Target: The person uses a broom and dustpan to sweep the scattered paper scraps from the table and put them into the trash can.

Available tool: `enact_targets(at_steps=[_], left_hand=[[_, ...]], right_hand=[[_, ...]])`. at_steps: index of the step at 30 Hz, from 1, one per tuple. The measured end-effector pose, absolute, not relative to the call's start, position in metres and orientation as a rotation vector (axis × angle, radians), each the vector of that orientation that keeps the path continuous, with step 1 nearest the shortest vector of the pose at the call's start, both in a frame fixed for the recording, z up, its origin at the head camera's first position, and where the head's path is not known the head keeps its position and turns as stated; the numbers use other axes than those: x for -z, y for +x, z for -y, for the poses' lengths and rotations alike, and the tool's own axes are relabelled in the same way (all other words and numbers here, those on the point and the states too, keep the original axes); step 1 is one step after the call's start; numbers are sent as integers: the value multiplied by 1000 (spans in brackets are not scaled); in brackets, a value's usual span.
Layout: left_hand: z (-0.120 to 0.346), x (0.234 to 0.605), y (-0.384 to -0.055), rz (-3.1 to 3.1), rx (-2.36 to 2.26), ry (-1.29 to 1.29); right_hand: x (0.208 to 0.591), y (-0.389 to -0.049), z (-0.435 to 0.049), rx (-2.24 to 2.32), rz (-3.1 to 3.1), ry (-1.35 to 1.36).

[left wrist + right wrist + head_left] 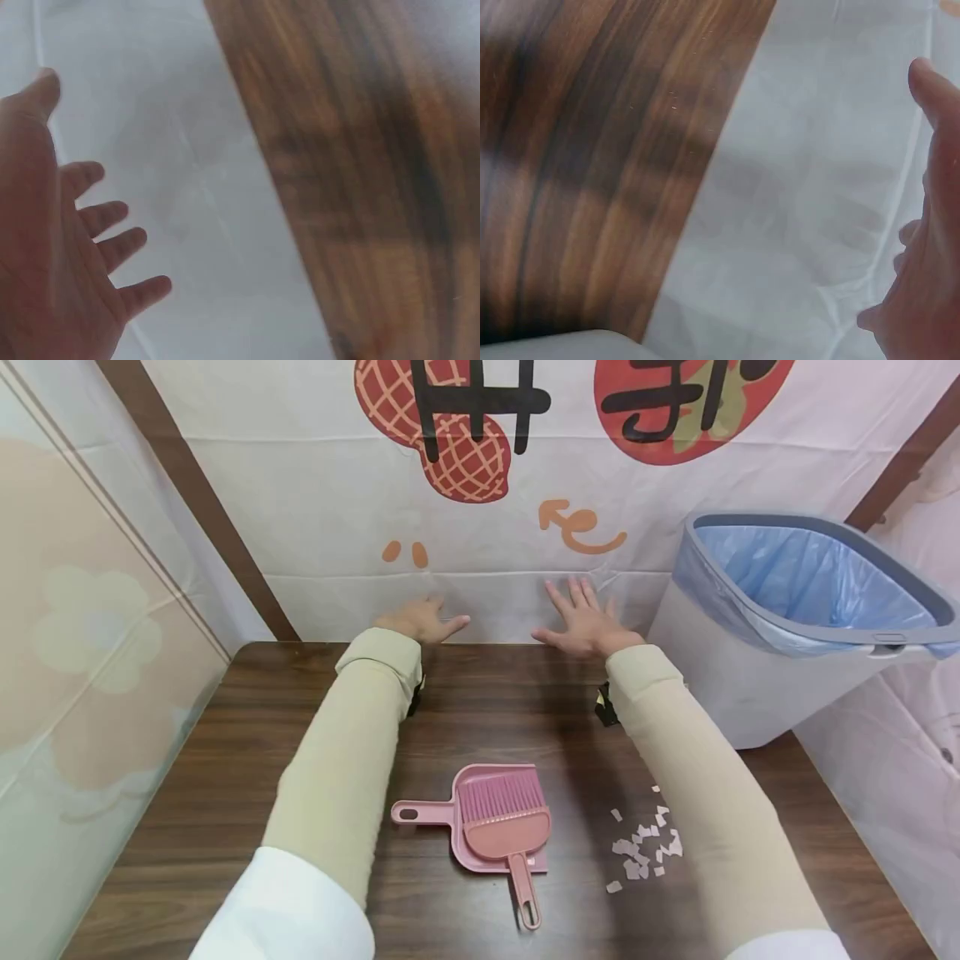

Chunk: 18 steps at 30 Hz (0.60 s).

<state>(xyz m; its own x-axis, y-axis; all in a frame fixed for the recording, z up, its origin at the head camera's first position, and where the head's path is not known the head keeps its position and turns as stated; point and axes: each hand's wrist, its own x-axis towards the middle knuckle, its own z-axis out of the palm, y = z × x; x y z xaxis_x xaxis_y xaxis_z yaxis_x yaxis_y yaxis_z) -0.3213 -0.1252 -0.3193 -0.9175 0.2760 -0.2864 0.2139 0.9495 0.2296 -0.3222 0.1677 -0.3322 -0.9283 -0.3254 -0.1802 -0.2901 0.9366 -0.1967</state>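
smooth plastic dustpan [438, 812], wood-grained tabletop [225, 760], glossy plastic bin liner [810, 577]

backdrop [315, 527] | black characters [480, 399]: cropped, unreadable | orange curled arrow [581, 520]

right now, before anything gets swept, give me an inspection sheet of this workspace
Surface: dark wood-grain tabletop.
Job's things: pink dustpan, handle pointing left; pink brush lying across it, handle toward the person; grey-rimmed bin with blue liner at the far right.
Clutter: pale scraps scattered right of the dustpan, beside the right forearm.
Grippers: left hand and right hand extended at the table's far edge, fingers spread, holding nothing; contact with the backdrop can't be told.
Cables: nothing seen.
Surroundings: white printed backdrop behind; flower-patterned sheet at left.
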Motion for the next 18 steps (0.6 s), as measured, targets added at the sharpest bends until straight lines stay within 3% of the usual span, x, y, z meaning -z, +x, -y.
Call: enact_targets(at_steps=[9,18], left_hand=[[138,305,-320,-2684,-427,569],[155,300,-282,-2679,-415,715]], right_hand=[[325,-303,-175,281,-2968,-867],[331,-249,-181,363,-2931,-1240]])
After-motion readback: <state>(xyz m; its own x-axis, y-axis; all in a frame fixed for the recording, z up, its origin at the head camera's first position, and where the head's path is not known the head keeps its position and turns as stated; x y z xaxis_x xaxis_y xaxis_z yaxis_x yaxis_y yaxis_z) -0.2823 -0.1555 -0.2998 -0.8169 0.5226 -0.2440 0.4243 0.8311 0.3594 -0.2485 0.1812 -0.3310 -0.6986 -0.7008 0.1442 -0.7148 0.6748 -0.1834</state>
